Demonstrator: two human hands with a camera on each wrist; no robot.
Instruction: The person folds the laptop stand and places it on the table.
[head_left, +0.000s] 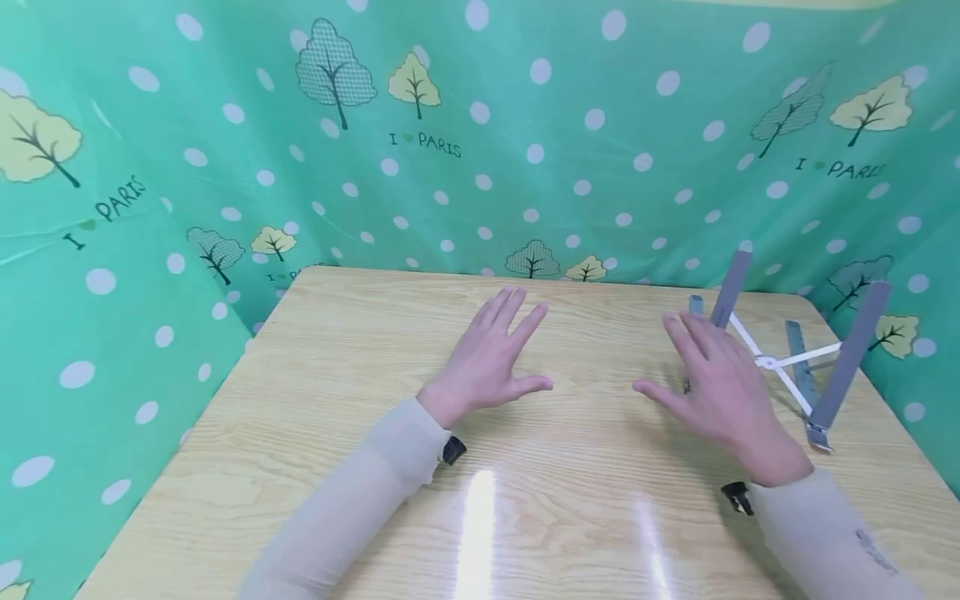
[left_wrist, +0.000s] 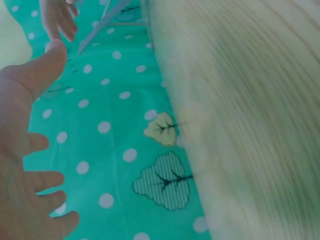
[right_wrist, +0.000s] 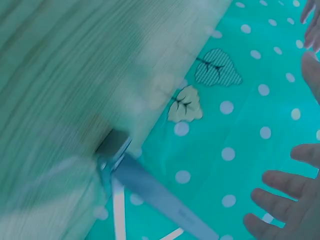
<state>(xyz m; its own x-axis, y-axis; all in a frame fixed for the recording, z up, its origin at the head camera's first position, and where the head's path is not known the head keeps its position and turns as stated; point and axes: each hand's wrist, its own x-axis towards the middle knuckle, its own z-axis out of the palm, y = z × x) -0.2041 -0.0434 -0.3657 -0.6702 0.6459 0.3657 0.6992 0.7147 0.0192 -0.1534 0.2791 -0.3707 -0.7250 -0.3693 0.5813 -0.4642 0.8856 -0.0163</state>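
Observation:
My left hand (head_left: 482,360) is held over the middle of the table with fingers straight and thumb spread, holding nothing. Across from it, my right hand (head_left: 716,387) has its fingers extended and thumb out, also holding nothing. Beside the right hand stands what looks like a folding laptop stand (head_left: 849,358), with grey slanted arms and white crossed struts. In the head view that hand covers part of its left side. One grey arm (right_wrist: 160,197) of the stand shows in the right wrist view, apart from the fingers (right_wrist: 282,182).
The wooden table (head_left: 352,333) has a straight back edge. A green polka-dot cloth (head_left: 540,150) with printed trees hangs behind it and along both sides. Light reflects off the table's near part.

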